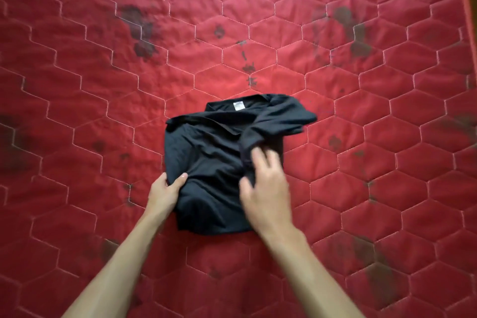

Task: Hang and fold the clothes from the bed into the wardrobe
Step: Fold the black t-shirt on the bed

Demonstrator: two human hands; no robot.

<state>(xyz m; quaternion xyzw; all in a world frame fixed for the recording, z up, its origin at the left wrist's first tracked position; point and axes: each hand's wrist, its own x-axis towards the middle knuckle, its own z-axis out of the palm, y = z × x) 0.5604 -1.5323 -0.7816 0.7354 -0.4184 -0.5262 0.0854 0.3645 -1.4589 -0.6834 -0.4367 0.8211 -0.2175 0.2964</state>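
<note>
Black cloth is pinched in the left hand [166, 190]: the thumb lies on top of the shirt [222, 162] and the other fingers go under its left edge, so this hand is closed on the near left corner of the bundle. I judge it holds that side in place so the folded layers do not slide. The right hand [265, 188] lies on the right part of the shirt with its fingers spread and loose; it is blurred, so I cannot tell if it presses the cloth flat or grips a fold, but it does not look closed around anything.

From the hands outward, the shirt is folded into a rough, thick square. One sleeve sticks out at the upper right, and the collar with a small white label [238, 106] is at the far edge. The fabric looks soft, thin and matte, with gentle wrinkles, so it will bend easily and keep no firm shape.

It lies about in the middle of the bed [103, 59], on a red quilted cover with pale stitching in hexagon shapes and several dark stains. No wardrobe is in view, so the folding step seems nearly done and the carrying is not yet begun.
</note>
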